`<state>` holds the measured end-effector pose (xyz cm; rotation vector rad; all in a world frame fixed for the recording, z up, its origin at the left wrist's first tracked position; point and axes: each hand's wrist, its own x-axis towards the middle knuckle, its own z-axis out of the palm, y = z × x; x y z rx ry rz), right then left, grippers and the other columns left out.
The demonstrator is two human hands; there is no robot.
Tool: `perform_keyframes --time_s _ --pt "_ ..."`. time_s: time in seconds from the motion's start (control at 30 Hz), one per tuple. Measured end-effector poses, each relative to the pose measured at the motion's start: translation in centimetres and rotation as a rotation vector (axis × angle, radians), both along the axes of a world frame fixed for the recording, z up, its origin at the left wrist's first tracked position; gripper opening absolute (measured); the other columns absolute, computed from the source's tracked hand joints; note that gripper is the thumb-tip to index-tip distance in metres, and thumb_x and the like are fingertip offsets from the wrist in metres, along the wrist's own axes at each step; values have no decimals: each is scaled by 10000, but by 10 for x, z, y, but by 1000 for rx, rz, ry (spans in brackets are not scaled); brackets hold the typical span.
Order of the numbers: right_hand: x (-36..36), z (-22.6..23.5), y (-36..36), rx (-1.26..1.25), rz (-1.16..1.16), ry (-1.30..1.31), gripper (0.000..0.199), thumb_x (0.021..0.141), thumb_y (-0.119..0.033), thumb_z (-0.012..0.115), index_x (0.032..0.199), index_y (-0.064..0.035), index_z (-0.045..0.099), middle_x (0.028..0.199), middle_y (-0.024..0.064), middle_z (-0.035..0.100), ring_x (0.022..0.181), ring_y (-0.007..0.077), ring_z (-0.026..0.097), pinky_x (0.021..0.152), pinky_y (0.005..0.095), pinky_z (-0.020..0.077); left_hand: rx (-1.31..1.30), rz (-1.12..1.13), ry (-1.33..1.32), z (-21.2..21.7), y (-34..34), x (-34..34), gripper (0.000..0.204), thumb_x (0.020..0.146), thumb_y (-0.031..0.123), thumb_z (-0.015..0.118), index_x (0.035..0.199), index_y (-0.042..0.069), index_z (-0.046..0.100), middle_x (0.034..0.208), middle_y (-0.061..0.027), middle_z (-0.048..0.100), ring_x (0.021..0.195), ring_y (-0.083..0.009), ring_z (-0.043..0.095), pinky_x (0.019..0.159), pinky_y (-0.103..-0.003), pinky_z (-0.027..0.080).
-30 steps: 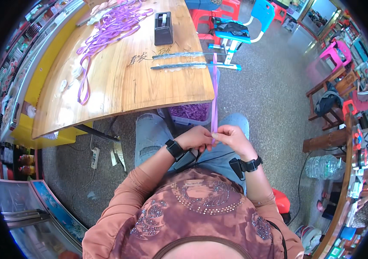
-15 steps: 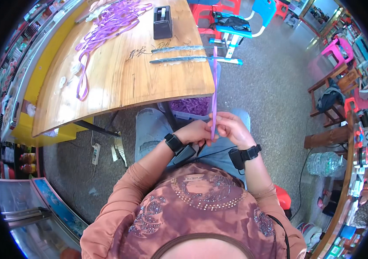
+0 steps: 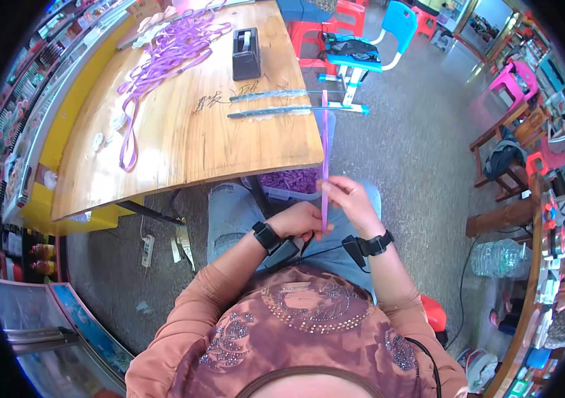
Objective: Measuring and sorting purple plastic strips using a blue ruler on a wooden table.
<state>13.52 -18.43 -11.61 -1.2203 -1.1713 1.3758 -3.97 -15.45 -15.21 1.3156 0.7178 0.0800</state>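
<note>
Left hand (image 3: 306,220) and right hand (image 3: 352,202) working over lap, near table (image 3: 183,142) edge. Both hands pinching purple strip (image 3: 324,142) at lower end, fingers pressed together. Strip running taut from hands up to tabletop. Purple loop pile (image 3: 170,50) lying at far end, beside black tape dispenser (image 3: 246,53).

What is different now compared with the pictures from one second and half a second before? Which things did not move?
Both hands kept their pinch on the purple strip. The right hand moved a little up along it, away from the left hand, which stayed low over the lap. The strip still stands stretched up across the table edge. The tape dispenser, the pile of purple loops and the basket of purple pieces did not move.
</note>
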Motion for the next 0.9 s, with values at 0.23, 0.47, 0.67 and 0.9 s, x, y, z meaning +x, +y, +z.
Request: perform_keyframes --time_s 0.23,0.47,0.67,0.9 --pt "-1 8 40 -36 -189 197 249 933 -269 614 993 -40 690 779 -35 620 672 38 500 593 201 387 -12 0 19 7 -1 1 266 864 310 697 819 48 695 623 18 614 443 -45 463 421 -192 333" --pt "-2 14 28 -127 -75 88 229 922 -211 626 1025 -13 674 781 24 647 487 38 418 439 206 317 -19 3 3 1 1 -3 276 866 326 690 816 55 699 616 23 613 443 -45 462 424 -195 327" --pt "0 6 24 -137 -40 188 209 930 -211 612 1010 -23 656 754 24 650 481 32 428 424 191 307 4 0 13 3 3 0 263 869 312 685 811 57 699 612 27 608 441 -43 459 419 -199 317" --pt "-3 24 53 -35 -146 197 151 926 -156 579 957 -23 645 731 36 651 453 36 426 412 192 295 -45 4 -8 -1 6 0 265 866 314 691 822 52 697 622 21 611 439 -43 457 411 -200 314"
